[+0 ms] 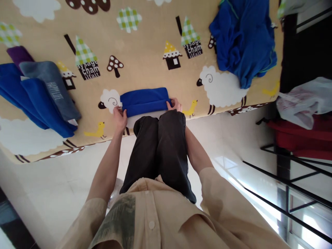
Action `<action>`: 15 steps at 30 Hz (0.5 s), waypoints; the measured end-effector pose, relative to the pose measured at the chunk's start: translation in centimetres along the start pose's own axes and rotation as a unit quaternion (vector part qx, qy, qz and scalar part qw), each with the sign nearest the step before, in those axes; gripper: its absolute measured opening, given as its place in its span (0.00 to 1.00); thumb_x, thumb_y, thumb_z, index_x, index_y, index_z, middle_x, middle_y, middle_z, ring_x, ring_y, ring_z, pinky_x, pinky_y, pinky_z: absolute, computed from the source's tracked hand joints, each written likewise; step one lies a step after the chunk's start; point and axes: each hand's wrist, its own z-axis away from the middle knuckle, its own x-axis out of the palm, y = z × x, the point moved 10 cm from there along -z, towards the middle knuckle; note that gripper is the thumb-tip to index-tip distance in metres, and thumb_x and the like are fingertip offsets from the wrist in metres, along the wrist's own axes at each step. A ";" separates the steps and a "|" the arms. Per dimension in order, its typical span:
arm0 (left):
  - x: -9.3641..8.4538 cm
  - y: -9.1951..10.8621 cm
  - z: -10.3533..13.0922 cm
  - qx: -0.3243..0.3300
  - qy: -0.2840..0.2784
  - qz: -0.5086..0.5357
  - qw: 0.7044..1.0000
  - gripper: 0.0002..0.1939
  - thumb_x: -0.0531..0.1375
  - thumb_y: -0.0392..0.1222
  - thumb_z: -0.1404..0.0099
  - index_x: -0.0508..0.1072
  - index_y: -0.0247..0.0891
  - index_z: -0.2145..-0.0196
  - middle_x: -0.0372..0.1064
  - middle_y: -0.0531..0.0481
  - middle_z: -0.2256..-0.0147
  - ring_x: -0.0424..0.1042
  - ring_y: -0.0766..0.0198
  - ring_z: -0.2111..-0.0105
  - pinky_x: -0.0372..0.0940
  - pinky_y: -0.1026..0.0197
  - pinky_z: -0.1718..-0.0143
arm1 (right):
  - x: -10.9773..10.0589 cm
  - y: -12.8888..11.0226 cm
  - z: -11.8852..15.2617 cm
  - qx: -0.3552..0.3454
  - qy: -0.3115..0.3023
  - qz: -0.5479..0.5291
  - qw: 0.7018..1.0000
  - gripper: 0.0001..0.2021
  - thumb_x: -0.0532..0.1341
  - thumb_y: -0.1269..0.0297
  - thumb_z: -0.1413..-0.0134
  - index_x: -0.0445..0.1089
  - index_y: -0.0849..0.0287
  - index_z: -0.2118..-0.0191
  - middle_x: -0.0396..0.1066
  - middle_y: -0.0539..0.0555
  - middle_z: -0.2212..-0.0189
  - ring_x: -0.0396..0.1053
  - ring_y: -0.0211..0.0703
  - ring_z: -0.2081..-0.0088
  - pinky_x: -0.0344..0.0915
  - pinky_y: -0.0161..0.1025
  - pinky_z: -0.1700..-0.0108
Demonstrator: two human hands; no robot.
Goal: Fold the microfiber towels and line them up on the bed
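A blue cloth [145, 99], folded into a narrow band, lies on the patterned bed sheet [145, 55] in front of my knees. My left hand [120, 117] grips its left end, near a small white tag. At the right end my right hand [175, 104] has its fingers curled round the cloth's edge. Off to the left, folded blue cloths [46, 103] lie beside a folded grey-blue cloth [55, 90] with lettering, and a purple cloth [20, 57] is behind them. A crumpled blue cloth [243, 41] with green edging lies at the upper right.
Beyond the bed's right edge, a white plastic bag [306, 100] rests on a red item [303, 136]. Black metal bars [290, 183] stand at the lower right. The pale floor [64, 176] shows below the bed's front edge.
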 end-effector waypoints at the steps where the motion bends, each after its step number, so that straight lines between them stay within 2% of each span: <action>1: -0.3 0.0 0.0 0.007 0.010 0.005 1.000 0.19 0.57 0.51 0.31 0.65 0.37 0.49 0.69 0.40 0.59 0.73 0.52 0.58 0.67 0.46 0.48 | -0.2 -0.1 0.1 -0.009 0.005 -0.007 1.000 0.19 0.58 0.48 0.35 0.71 0.53 0.47 0.77 0.58 0.54 0.75 0.52 0.52 0.71 0.53 0.46; 4: -1.3 0.5 0.2 0.034 0.038 0.010 0.999 0.19 0.61 0.51 0.33 0.67 0.38 0.51 0.67 0.36 0.51 0.72 0.51 0.54 0.66 0.44 0.44 | -1.2 -0.6 0.6 -0.060 0.036 -0.020 0.997 0.17 0.61 0.55 0.37 0.69 0.55 0.46 0.76 0.58 0.54 0.76 0.48 0.56 0.73 0.48 0.49; 7: -1.7 2.2 0.5 0.107 0.028 -0.011 0.994 0.12 0.59 0.47 0.31 0.71 0.40 0.53 0.68 0.36 0.49 0.68 0.47 0.46 0.62 0.42 0.39 | -2.0 -1.8 0.9 -0.140 0.054 0.010 0.989 0.11 0.58 0.60 0.35 0.72 0.54 0.51 0.73 0.60 0.48 0.73 0.49 0.49 0.71 0.48 0.46; 9: -1.1 3.6 1.0 0.164 -0.011 -0.025 0.986 0.11 0.54 0.42 0.29 0.74 0.42 0.54 0.70 0.39 0.48 0.65 0.48 0.42 0.59 0.42 0.37 | -1.6 -2.9 1.0 -0.204 0.028 0.042 0.978 0.11 0.55 0.64 0.33 0.74 0.53 0.53 0.72 0.60 0.45 0.69 0.51 0.43 0.67 0.51 0.41; 12: -0.2 4.6 1.6 0.203 -0.062 -0.032 0.977 0.17 0.50 0.37 0.28 0.77 0.45 0.53 0.71 0.43 0.44 0.63 0.50 0.39 0.56 0.44 0.34 | -0.3 -4.1 1.1 -0.278 -0.053 0.057 0.957 0.14 0.53 0.68 0.33 0.77 0.54 0.54 0.73 0.58 0.43 0.67 0.52 0.39 0.62 0.54 0.37; 15: 0.1 4.6 1.9 0.192 -0.081 -0.035 0.977 0.19 0.49 0.36 0.29 0.77 0.45 0.50 0.69 0.44 0.41 0.63 0.51 0.38 0.55 0.45 0.34 | 0.1 -4.3 1.1 -0.263 -0.103 0.043 0.958 0.16 0.52 0.68 0.34 0.77 0.53 0.51 0.73 0.56 0.42 0.65 0.50 0.36 0.61 0.55 0.35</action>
